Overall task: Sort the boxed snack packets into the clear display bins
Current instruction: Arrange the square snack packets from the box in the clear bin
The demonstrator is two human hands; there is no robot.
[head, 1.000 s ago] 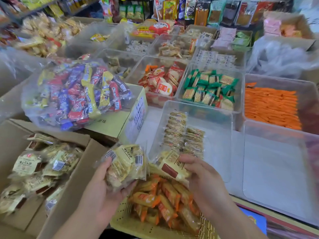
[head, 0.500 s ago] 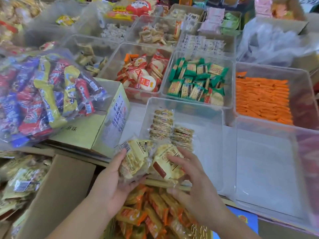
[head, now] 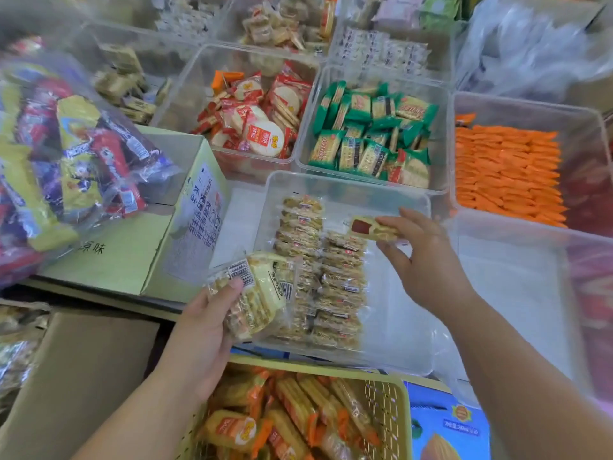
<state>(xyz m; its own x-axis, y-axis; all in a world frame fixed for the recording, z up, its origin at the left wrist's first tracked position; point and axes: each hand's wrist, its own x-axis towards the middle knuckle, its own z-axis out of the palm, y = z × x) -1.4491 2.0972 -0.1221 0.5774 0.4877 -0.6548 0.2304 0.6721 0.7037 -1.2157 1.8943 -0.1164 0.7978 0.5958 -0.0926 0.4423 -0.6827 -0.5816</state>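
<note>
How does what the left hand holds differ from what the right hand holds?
The left hand grips a thick bundle of packets, barcode up, at the near left corner of the clear bin. The right hand pinches one thin packet, red label up, over its far side. Both are in pale yellow wrappers.

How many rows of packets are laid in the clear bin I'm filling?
2. The longer row of clear-wrapped yellow cracker packets lies left in the clear plastic bin; a shorter row touches its right side. The left hand's held packets hide part of the near end.
</note>
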